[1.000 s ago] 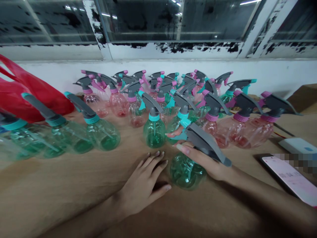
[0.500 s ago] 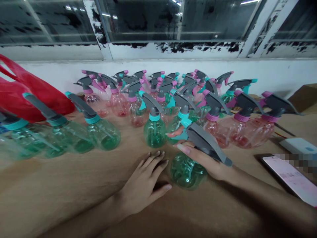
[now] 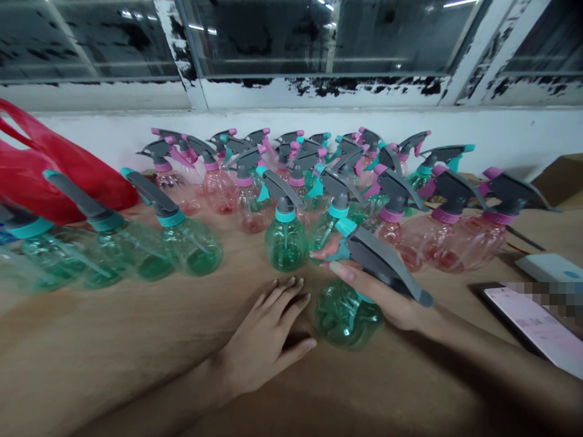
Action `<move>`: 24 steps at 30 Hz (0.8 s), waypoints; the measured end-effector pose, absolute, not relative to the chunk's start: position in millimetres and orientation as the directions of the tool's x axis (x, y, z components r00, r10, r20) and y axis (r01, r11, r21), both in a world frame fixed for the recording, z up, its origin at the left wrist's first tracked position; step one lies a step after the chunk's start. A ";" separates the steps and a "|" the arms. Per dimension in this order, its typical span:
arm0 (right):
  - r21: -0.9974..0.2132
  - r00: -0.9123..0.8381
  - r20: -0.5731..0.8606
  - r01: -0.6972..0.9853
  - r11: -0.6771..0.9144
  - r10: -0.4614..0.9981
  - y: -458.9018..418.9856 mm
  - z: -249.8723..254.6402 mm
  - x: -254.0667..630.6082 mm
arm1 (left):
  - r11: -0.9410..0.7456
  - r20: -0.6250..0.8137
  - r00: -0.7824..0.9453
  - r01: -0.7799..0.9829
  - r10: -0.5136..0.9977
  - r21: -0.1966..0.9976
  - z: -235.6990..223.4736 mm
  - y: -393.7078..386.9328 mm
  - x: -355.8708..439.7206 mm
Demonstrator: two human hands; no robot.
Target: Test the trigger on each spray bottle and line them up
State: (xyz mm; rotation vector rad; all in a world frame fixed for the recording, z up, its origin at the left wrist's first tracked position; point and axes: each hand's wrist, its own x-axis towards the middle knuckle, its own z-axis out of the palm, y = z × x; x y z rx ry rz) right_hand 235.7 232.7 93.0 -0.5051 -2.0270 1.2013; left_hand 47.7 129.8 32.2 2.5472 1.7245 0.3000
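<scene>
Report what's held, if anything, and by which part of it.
The right hand holds a green spray bottle by its neck, under the spray head; the left hand lies empty on the table.

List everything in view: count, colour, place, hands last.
Held spray bottle: one, green, right of centre
Near green bottles: two, behind hands
Left green bottles: at least three
Near pink bottles: three, right
Rear bottles: pink and green, too crowded to count
Bag: one, red, left
Blue item: one, left edge, unclear
Phone: one, black edge, right
Device: one, white, behind phone
Cable: at least one, dark, right
Box: one, brown, far right
Table: one, brown, beneath
Wall: one, white, behind
Window panes: at least three, dark, top
Left hand: one, on table
Right hand: one, gripping bottle
</scene>
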 end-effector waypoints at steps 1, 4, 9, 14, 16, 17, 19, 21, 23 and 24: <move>-0.856 -0.656 0.390 0.000 0.517 0.646 232.7 93.6 236.0 | -0.380 0.131 0.362 0.913 0.923 0.149 32.3 129.8 47.7; -0.813 -0.620 0.424 0.061 0.579 0.660 232.5 97.0 236.8 | -0.388 0.141 0.368 0.910 0.919 0.149 32.2 129.5 47.6; -0.825 -0.642 0.420 0.024 0.565 0.641 233.1 98.2 238.3 | -0.382 0.154 0.360 0.912 0.920 0.148 31.0 129.6 47.4; -0.868 -0.654 0.380 -0.008 0.496 0.655 231.8 95.3 237.5 | -0.381 0.144 0.361 0.913 0.921 0.147 29.9 129.1 47.4; -0.876 -0.649 0.385 -0.032 0.482 0.656 231.0 95.7 236.8 | -0.381 0.148 0.361 0.914 0.921 0.138 29.7 128.7 47.6; -0.876 -0.649 0.392 -0.047 0.480 0.652 230.6 96.0 236.5 | -0.381 0.154 0.360 0.915 0.920 0.134 29.6 128.5 47.7; -0.873 -0.645 0.405 -0.063 0.483 0.648 230.3 96.6 236.3 | -0.378 0.160 0.357 0.917 0.920 0.128 29.5 128.1 48.2; -0.865 -0.639 0.418 -0.064 0.497 0.646 230.3 96.7 236.3 | -0.371 0.163 0.351 0.920 0.922 0.124 29.2 128.0 48.7; -0.861 -0.635 0.423 -0.059 0.506 0.646 230.6 96.3 236.3 | -0.364 0.165 0.343 0.923 0.925 0.123 28.7 128.0 49.1; -0.860 -0.634 0.421 -0.053 0.507 0.648 230.7 96.0 236.3 | -0.361 0.170 0.339 0.924 0.925 0.125 28.5 128.0 49.3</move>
